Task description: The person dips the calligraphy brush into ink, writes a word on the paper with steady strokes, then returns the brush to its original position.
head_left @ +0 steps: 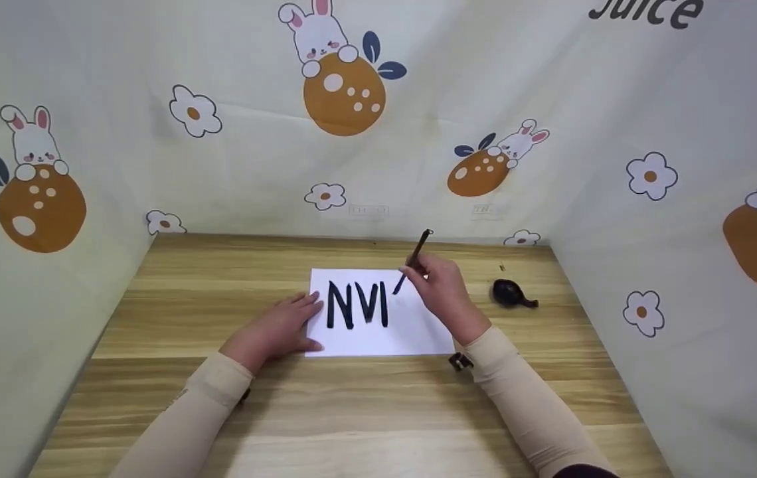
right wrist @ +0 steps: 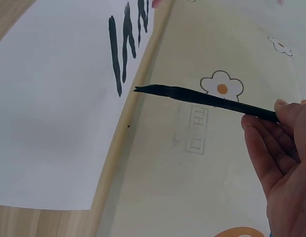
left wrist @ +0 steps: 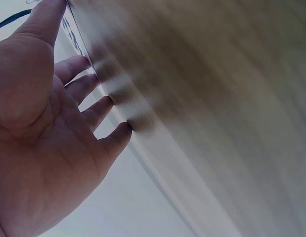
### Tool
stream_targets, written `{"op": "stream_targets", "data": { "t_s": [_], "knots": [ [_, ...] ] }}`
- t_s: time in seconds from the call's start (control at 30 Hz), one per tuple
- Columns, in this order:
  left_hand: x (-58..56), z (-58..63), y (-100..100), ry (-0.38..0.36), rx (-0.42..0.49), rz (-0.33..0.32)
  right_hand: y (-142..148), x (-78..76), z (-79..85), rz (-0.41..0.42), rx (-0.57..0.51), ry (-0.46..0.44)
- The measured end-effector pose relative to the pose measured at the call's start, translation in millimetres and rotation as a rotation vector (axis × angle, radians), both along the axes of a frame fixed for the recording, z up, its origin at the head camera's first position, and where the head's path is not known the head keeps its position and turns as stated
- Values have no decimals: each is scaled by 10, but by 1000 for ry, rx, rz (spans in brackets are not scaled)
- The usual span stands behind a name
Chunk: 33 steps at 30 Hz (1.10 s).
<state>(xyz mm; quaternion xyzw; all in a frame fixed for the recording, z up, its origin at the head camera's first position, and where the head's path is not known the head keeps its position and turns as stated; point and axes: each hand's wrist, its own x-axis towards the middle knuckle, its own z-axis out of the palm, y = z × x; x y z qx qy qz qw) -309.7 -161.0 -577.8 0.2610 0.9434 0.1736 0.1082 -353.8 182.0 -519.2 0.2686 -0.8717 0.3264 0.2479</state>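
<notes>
A white sheet of paper (head_left: 412,332) lies on the wooden table, with thick black strokes (head_left: 384,304) reading "NVI" on its left half. My right hand (head_left: 445,289) pinches a dark ink brush (head_left: 418,249) between thumb and fingers. In the right wrist view the brush (right wrist: 207,98) has a black, slightly split tip, seen apart from the paper (right wrist: 54,108). At the sheet's left edge my left hand (head_left: 279,325) rests with fingers spread, fingertips and thumb touching paper and table. The left wrist view shows this hand (left wrist: 54,123) from the palm side, its fingers extended.
A small black spoon-shaped dish (head_left: 508,293) stands on the table (head_left: 378,411) right of the paper. Fabric walls (head_left: 239,172) printed with rabbits, oranges and flowers enclose the table at the back and both sides.
</notes>
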Motion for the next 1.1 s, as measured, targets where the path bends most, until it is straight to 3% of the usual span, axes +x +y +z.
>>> {"op": "stream_targets", "data": {
  "t_s": [0.27, 1.1],
  "knots": [
    [-8, -1, -5, 10, -18, 1, -34, -75, -43, -17, 15, 25],
    [-17, -12, -11, 11, -36, -1, -114, -216, -234, -24, 52, -16]
  ]
}}
